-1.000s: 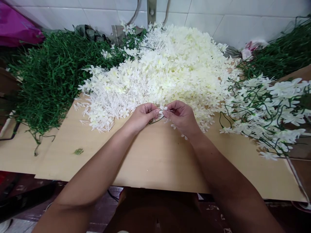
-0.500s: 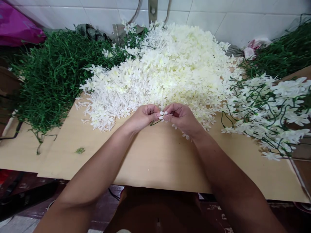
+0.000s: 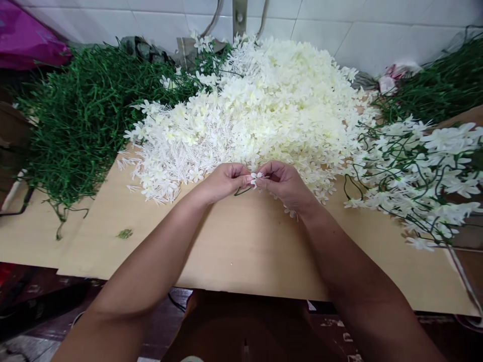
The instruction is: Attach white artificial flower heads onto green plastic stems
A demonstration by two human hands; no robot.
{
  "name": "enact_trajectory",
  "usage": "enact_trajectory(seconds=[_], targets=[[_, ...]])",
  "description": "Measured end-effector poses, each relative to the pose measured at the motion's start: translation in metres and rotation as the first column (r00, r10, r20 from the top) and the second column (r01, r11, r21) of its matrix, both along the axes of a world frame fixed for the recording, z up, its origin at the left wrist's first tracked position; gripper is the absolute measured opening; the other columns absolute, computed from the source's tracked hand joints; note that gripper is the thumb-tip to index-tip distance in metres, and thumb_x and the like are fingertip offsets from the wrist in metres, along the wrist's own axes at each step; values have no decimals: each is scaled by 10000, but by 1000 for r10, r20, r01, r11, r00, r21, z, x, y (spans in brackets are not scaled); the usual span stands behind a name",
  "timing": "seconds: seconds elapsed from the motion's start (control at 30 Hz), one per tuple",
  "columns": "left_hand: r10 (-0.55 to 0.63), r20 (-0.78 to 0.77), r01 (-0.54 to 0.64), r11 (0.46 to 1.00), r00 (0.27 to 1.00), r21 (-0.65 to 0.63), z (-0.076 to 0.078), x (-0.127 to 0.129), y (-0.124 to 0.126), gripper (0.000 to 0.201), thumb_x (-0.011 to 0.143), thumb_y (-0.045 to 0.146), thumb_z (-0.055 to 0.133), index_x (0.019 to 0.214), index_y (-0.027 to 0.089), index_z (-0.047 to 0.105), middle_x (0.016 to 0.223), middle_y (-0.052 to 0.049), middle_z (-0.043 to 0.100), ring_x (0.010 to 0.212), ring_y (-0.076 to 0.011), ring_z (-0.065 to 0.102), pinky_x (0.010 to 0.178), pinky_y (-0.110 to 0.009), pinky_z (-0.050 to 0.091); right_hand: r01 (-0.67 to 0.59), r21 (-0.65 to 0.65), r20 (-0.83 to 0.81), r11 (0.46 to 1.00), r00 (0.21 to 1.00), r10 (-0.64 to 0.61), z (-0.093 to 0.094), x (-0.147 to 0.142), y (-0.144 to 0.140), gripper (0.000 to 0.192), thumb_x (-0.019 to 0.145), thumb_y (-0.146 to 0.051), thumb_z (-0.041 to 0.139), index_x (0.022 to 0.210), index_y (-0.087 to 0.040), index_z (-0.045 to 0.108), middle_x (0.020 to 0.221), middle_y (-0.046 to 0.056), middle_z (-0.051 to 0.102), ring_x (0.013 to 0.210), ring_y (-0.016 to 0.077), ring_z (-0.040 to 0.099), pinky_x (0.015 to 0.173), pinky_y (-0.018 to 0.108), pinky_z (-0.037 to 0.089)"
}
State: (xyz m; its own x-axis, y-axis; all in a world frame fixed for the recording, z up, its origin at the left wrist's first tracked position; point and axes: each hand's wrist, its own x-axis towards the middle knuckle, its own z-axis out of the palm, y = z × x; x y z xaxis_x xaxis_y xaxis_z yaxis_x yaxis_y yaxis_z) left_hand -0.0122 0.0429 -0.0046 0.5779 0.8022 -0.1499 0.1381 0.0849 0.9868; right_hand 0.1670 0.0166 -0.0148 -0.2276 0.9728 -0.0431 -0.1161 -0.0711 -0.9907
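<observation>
Between my two hands, in front of the pile, is a small white artificial flower (image 3: 256,179). My left hand (image 3: 228,182) is closed in a pinch on a thin green stem (image 3: 243,191), whose end curves out below the fingers. My right hand (image 3: 282,182) pinches the white flower from the right, its thumb and fingertips close against the petals. The spot where stem and flower meet is mostly hidden by the fingertips. Just behind both hands rises a big heap of loose white and cream flowers (image 3: 279,105).
Green stems (image 3: 86,105) lie heaped at the left. White flowers on green stems (image 3: 426,176) are piled at the right, with more green stems (image 3: 449,80) behind. A small greenish scrap (image 3: 124,234) lies on the wooden tabletop (image 3: 234,251). A tiled wall (image 3: 320,20) stands behind.
Both hands stay at nearly the same place, still pinched together. The flower between the fingertips has turned slightly, showing its petals more spread.
</observation>
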Motion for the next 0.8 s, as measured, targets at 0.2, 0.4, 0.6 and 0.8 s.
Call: enact_trajectory(seconds=[0.2, 0.4, 0.6, 0.8], targets=[[-18, -44, 19, 1000, 999, 18, 1, 1, -2, 446, 766, 550, 682, 662, 134, 558, 557, 25, 492, 497, -60, 391, 489, -211, 281, 46, -3, -6, 999, 999, -46, -2, -1, 0, 398, 533, -441, 883, 679, -201, 601, 645, -28, 625, 623, 116, 590, 598, 265, 475], [-17, 93, 18, 1000, 996, -9, -5, 3, -3, 500, 738, 625, 675, 650, 148, 554, 537, 19, 472, 500, -83, 410, 512, -236, 304, 28, -1, -52, 1000, 998, -28, 2, -5, -2, 415, 540, -477, 876, 644, -207, 579, 653, -20, 655, 649, 128, 633, 672, 294, 523], [29, 46, -31, 999, 999, 34, -3, 9, -7, 529, 760, 642, 629, 584, 167, 477, 508, 40, 404, 468, -69, 310, 476, -241, 233, 28, -10, -26, 1000, 999, -28, 3, -3, -1, 403, 494, -416, 905, 622, -205, 587, 645, -32, 639, 626, 114, 587, 619, 269, 479], [-5, 21, 3, 994, 1000, 112, -4, 10, -6, 508, 779, 605, 616, 570, 170, 459, 542, 39, 386, 520, -81, 312, 509, -240, 247, -25, 7, 20, 1000, 1000, 25, 2, -1, 0, 380, 519, -367, 906, 612, -193, 582, 614, -37, 588, 585, 103, 525, 640, 291, 450]])
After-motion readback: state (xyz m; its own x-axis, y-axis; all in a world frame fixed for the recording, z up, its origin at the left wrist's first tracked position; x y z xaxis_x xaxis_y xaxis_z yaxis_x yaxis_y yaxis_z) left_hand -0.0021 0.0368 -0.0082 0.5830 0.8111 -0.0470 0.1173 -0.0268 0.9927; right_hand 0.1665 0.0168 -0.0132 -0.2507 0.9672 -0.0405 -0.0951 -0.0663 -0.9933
